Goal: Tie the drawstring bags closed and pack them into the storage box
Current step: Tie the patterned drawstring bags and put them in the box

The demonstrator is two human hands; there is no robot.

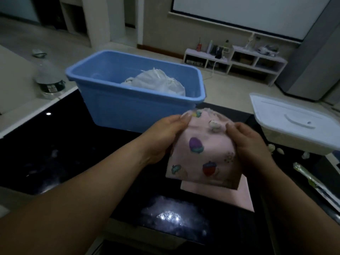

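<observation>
From the head view I see a dark glossy table (55, 153). Its left edge runs diagonally toward a bottle (48, 78) standing just past it. The near-left stretch of the table is open, and so is the strip between the box (128, 105) and my arms.

The blue box stands at the far middle of the table with its top open. A white bag (158, 81) lies inside, toward its right half. At the far right stands a white tub (294, 126) with its lid on, and a few small white bits lie just near of it. A wrapped stick (311, 181) lies by the right edge.

The pink bag (204, 155) is just near of the box's right corner, between my hands and above a pink sheet (244, 197). I cannot tell whether it touches the sheet. It is printed with acorns, its top is puckered, and a small white lump sits near the mouth. I cannot tell whether that lump is a knot.

My left hand (165, 137) grips the bag's upper left side with the thumb on top. My right hand (246, 142) curls round the upper right side.
</observation>
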